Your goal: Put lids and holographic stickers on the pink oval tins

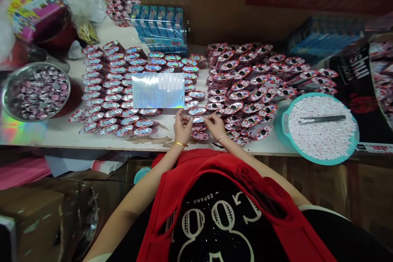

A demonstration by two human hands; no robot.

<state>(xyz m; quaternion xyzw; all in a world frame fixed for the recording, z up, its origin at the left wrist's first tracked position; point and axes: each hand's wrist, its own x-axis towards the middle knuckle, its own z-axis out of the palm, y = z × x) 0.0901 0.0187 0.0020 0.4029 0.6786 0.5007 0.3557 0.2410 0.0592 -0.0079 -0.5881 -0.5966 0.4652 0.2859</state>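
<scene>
My left hand (183, 127) and my right hand (215, 127) are close together near the table's front edge, fingers pinched. Between their fingertips is a small pale, shiny label (198, 119), lying over the oval end of one patterned pack. Each hand grips one end of it. Just beyond my left hand, a silvery, rainbow-shining label sheet (153, 94) with several white strips rests on top of the packs. Left of it, rows of packs (112, 104) have shiny oval ends. To the right, other packs (241, 96) show dark round spots on their ends.
A metal bowl (66, 94) of small pink and silver pieces stands left. A turquoise tub (285, 125) of small white pieces, with tweezers (325, 119) on top, stands right. Blue wrapped boxes (162, 24) are at the back, before a large cardboard box (215, 12).
</scene>
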